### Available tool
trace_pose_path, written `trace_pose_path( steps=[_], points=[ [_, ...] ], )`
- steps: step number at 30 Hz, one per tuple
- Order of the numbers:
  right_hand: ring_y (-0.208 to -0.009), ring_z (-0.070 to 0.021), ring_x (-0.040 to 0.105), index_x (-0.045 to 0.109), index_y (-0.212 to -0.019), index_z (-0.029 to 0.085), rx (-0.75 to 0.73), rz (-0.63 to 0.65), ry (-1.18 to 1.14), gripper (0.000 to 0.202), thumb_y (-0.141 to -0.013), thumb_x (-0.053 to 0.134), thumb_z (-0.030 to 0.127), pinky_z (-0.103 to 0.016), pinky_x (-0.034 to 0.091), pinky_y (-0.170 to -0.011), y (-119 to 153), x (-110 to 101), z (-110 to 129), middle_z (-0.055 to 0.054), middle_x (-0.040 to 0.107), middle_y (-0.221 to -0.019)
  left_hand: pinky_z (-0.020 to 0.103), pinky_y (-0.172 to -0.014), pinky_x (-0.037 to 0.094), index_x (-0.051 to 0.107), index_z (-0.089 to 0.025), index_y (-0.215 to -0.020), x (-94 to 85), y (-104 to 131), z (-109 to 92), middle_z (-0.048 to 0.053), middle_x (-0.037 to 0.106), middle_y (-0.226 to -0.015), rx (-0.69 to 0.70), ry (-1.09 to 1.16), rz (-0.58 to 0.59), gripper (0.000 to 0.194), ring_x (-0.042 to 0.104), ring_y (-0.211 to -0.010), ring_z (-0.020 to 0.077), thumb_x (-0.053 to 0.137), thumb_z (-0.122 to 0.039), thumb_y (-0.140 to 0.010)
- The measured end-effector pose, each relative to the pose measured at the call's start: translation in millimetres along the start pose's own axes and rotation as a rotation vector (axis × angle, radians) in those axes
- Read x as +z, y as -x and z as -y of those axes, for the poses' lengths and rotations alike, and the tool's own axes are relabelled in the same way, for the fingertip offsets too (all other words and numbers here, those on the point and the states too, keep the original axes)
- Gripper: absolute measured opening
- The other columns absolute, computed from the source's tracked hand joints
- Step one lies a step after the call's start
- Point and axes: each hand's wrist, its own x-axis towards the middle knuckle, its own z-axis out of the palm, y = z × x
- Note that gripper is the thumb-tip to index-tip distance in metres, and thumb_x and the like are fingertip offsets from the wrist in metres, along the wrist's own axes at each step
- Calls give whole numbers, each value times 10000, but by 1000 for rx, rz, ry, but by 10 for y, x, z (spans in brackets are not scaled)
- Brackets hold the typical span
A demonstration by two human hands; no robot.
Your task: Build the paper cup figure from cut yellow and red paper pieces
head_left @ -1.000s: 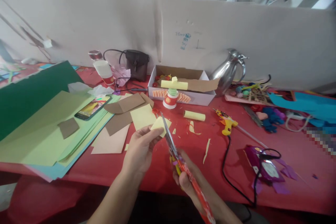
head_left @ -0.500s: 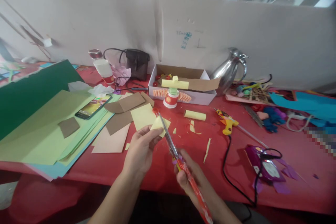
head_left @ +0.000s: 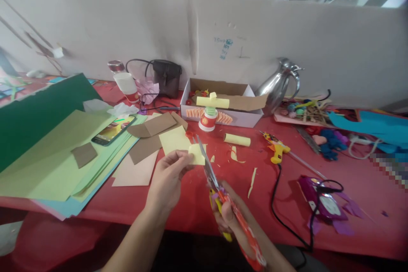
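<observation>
Two bare hands are raised above the red table (head_left: pixel 194 210), near the middle of its front edge. The left hand (head_left: pixel 165 178) has thumb and fingers together, pinching a small piece of yellow paper (head_left: pixel 198 156) by its left side. The right hand (head_left: pixel 232 214) is closed around the scissors (head_left: pixel 211 173), whose blades stand slightly apart at the paper's right side; whether they touch it, I cannot tell.

Paper scraps (head_left: pixel 234 154) lie beyond the blades, with a yellow roll (head_left: pixel 237 140) just behind them. Farther toward the back edge stands a red and white cup (head_left: pixel 208 121), a crosswise yellow tube (head_left: pixel 213 102) above it, in front of a white box (head_left: pixel 251 116). A metal jug (head_left: pixel 278 85) stands at the back edge beside the box.

Left of the hands, a phone (head_left: pixel 112 130) rests on a stack of coloured paper (head_left: pixel 57 157) that reaches over the front edge. To their right lies a yellow glue gun (head_left: pixel 279 153), its black cord (head_left: pixel 273 206) running to the front edge.
</observation>
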Motion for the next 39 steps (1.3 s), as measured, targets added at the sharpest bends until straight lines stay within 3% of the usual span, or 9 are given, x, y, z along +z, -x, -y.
trace_pose_path(
  steps=[4,10,19,27,31,35,39],
  points=[
    [-456,-58,237,517,-924,220,79,115,-136,532,-834,501,744,-194,255,-417,-18,22,-67,80,323,-604,190,-656,519,674,-139,-665,8,55,62,-24,599,-690,-44,68,-1,176,559,-615,62,833,-211,-643],
    [-453,-61,222,498,-1003,225,60,90,-178,588,-802,505,778,-199,217,-411,-14,50,-174,86,322,-606,186,-691,539,643,-135,-625,54,129,107,-32,575,-662,-118,134,40,198,557,-597,52,831,-188,-654],
    [-453,-68,273,473,-1088,229,7,33,-113,591,-829,490,760,-201,251,-420,31,124,-114,92,345,-587,195,-729,520,656,-150,-616,114,188,176,-14,594,-648,-135,163,33,174,585,-672,82,825,-175,-652],
    [-361,-45,299,456,-851,225,-35,4,-151,558,-802,507,779,-168,269,-347,31,205,-198,104,370,-508,178,-656,480,667,-149,-602,175,233,213,-12,575,-631,-125,156,-12,171,560,-652,82,821,-202,-654],
    [-324,-58,328,477,-865,222,-106,-144,-174,443,-865,553,658,-172,286,-315,-19,199,-154,105,399,-458,181,-690,477,668,-156,-592,180,275,222,-19,564,-650,-122,148,-40,181,553,-679,82,834,-208,-642],
    [-515,-101,551,531,-922,214,-152,-334,-108,323,-814,733,442,-216,476,-475,-158,161,49,44,575,-650,177,-674,459,687,-173,-632,202,352,299,-31,544,-658,-139,127,-31,164,525,-672,76,842,-225,-648],
    [-473,-112,536,541,-864,216,-145,-402,-145,277,-853,662,465,-239,473,-463,-291,126,213,65,526,-566,193,-652,451,655,-173,-612,228,418,370,-26,542,-644,-168,117,28,195,517,-646,84,809,-256,-698]
  ],
)
